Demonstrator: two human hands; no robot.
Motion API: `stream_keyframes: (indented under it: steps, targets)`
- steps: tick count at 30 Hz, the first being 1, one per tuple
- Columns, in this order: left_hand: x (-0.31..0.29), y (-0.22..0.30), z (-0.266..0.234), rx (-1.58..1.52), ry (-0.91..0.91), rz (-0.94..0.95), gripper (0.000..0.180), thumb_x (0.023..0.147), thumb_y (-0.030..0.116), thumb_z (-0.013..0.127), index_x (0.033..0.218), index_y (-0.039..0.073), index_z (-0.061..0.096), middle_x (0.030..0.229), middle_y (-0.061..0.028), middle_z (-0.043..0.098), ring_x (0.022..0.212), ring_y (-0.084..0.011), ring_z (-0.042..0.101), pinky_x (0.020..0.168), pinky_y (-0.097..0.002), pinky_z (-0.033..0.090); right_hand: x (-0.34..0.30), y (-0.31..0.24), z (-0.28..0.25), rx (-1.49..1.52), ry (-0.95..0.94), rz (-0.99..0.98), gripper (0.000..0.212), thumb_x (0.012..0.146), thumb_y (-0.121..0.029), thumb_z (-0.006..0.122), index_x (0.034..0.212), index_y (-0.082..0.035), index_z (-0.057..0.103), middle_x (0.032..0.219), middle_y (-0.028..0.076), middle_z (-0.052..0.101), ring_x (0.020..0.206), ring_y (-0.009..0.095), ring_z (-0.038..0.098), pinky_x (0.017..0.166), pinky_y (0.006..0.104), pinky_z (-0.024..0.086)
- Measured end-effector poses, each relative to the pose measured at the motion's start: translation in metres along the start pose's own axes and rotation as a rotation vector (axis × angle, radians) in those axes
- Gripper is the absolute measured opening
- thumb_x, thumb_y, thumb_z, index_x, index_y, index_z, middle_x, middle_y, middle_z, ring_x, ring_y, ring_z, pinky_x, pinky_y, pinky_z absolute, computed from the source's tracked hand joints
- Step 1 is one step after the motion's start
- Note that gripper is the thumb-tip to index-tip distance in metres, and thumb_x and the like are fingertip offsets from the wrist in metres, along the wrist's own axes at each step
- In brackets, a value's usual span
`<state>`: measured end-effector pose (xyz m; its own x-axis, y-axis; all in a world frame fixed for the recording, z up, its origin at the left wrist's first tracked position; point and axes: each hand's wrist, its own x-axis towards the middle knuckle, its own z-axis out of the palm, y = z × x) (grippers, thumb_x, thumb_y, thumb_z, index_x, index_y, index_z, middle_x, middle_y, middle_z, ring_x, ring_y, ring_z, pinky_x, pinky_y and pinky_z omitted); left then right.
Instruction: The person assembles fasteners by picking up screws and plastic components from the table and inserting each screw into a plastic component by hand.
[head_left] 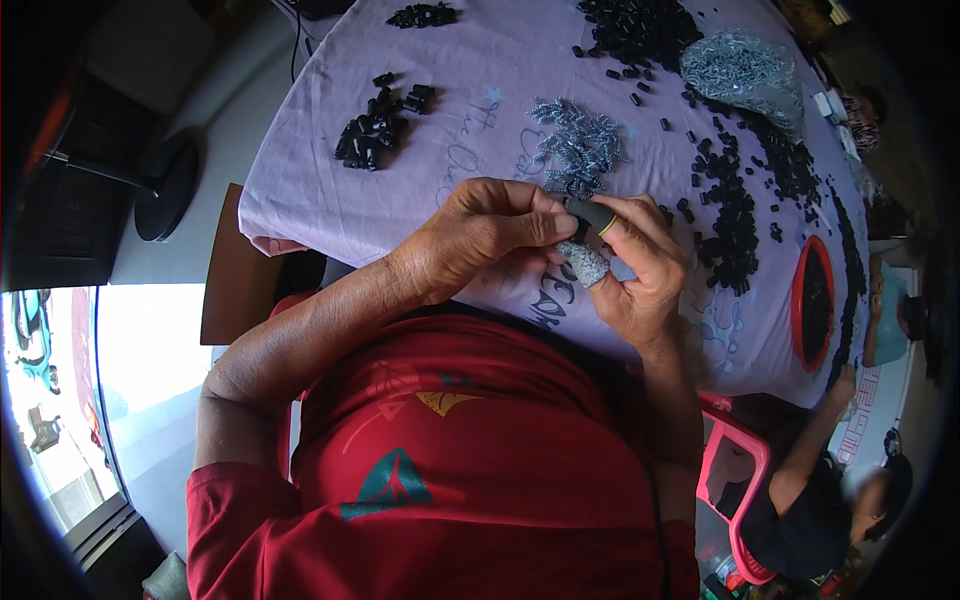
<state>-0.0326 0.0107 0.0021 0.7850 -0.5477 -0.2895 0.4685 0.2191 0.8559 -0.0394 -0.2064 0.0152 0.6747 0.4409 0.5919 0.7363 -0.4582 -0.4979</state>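
My left hand (480, 235) and my right hand (640, 270) meet over the near edge of a table covered with a lilac cloth (480, 90). The right hand wears dark and grey finger cots, one grey cot (585, 262) on the thumb. Both hands pinch a small dark part (580, 213) between their fingertips; it is mostly hidden. Just beyond the fingers lies a heap of small metal springs (578, 145).
Piles of small black parts lie at the left (375, 125), far middle (635, 30) and right (735, 215). A clear bag of springs (745, 70) sits far right. A red bowl (800, 310) holds black parts. Another person (810, 480) sits at lower right by a pink stool (735, 440).
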Motion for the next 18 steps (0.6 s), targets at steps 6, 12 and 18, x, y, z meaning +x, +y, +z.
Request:
stream_keyframes:
  steps: [6, 12, 18]
  targets:
    - [0.000, -0.001, 0.004, 0.000, 0.007, 0.049, 0.023, 0.097, 0.025, 0.074, 0.105, 0.003, 0.073, 0.088, 0.0002, 0.071, 0.074, -0.0055, 0.064, 0.068, -0.0208, 0.054, -0.001, 0.001, 0.001, -0.065, 0.031, -0.101, 0.033, 0.075, 0.004, 0.074, 0.108, 0.004, 0.073, 0.102, 0.012, 0.072, 0.088, 0.028, 0.067, 0.074, 0.0357, 0.055]
    - [-0.001, 0.005, -0.001, 0.076, 0.031, 0.140, 0.015, 0.096, 0.016, 0.075, 0.101, 0.003, 0.071, 0.087, -0.0009, 0.071, 0.076, -0.0058, 0.064, 0.072, -0.0225, 0.053, 0.001, 0.001, 0.005, 0.003, -0.014, 0.007, 0.035, 0.078, 0.002, 0.074, 0.113, 0.003, 0.071, 0.100, 0.013, 0.071, 0.087, 0.030, 0.067, 0.074, 0.0370, 0.055]
    - [0.005, 0.020, -0.037, 0.583, 0.473, 0.648, 0.011, 0.089, 0.008, 0.069, 0.096, 0.000, 0.069, 0.091, -0.0053, 0.069, 0.085, -0.0122, 0.066, 0.079, -0.0292, 0.056, -0.007, 0.018, 0.004, -0.177, -0.106, 0.079, 0.032, 0.076, 0.002, 0.070, 0.108, 0.004, 0.071, 0.105, 0.015, 0.071, 0.094, 0.032, 0.067, 0.081, 0.0406, 0.055]
